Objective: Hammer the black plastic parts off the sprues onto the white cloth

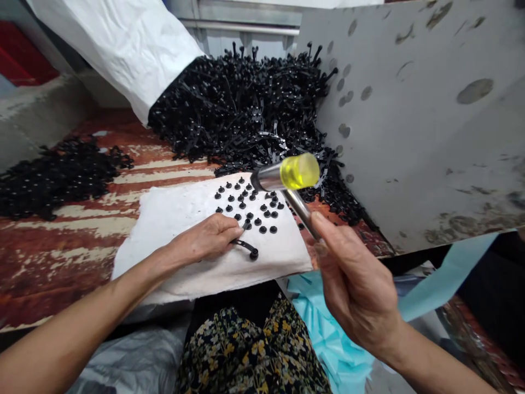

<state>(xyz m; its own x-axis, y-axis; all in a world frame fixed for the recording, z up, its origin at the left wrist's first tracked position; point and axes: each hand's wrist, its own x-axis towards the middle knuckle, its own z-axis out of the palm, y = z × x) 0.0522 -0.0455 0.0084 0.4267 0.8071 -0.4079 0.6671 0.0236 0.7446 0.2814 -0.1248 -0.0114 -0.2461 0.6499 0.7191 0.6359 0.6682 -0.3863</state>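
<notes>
My left forearm (110,306) and right forearm (435,355) are bare along all the length that shows, slender and narrowing toward the wrists. My left hand (211,235) and right hand (356,290) are bare too — fine creases line the skin of the right. Over my lap I wear a flowered cloth (250,361), its ground black or very dark, thickly printed with small yellow and off-white blossoms and touches of grey-green. Its top edge forms two rounded humps — the black patch (241,298) above them is too dark to tell as clothing or shadow.
</notes>
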